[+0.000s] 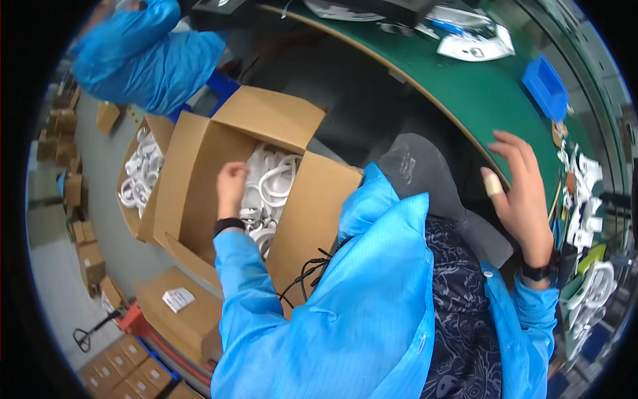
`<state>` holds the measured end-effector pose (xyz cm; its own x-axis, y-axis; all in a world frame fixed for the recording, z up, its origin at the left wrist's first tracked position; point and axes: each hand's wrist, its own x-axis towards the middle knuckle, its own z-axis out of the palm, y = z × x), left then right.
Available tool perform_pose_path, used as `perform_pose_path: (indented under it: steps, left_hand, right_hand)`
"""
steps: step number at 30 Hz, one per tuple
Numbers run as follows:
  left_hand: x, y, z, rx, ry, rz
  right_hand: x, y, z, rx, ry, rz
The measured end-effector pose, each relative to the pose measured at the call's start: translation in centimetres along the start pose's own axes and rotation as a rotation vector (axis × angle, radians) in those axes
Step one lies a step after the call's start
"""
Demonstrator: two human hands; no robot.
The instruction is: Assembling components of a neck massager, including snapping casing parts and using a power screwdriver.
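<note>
My left hand [230, 186] reaches into an open cardboard box [199, 159] on the floor to my left. The box holds several white coiled cables [274, 183], and my fingers are curled down among them; I cannot see whether they grip one. My right hand [522, 189] rests with spread fingers on the edge of the green workbench [478, 93], holding nothing. A tan bandage wraps one finger of that hand. Both arms wear blue sleeves, and each wrist has a black band.
A second open box [143, 173] of white cables stands behind the first. Another person in a blue coat [143, 56] bends over at upper left. A blue bin [546, 85] and white parts [585, 193] lie on the bench. Sealed cartons [129, 366] are stacked on the floor.
</note>
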<state>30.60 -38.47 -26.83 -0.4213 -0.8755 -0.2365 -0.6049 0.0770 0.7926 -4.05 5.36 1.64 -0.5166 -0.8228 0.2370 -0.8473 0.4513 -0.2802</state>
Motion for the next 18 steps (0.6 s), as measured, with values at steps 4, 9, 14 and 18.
perform_pose_path:
  steps: [4,9,14,18]
  left_hand:
    - [-0.9,-17.5,5.1,0.341,-0.092,-0.269]
    - [-2.6,-22.7,10.6,0.263,-0.166,-0.47]
    - [-2.7,-22.1,12.8,0.326,-0.098,-0.57]
    - [-0.5,-24.4,11.7,0.333,-0.123,-0.599]
  right_hand:
    - [6.4,-2.0,3.5,-0.099,-0.074,-0.233]
    - [12.1,-4.3,6.4,-0.15,-0.18,-0.449]
    - [14.0,-4.3,7.1,-0.231,-0.279,-0.478]
    - [14.0,-4.1,6.5,-0.093,-0.285,-0.419]
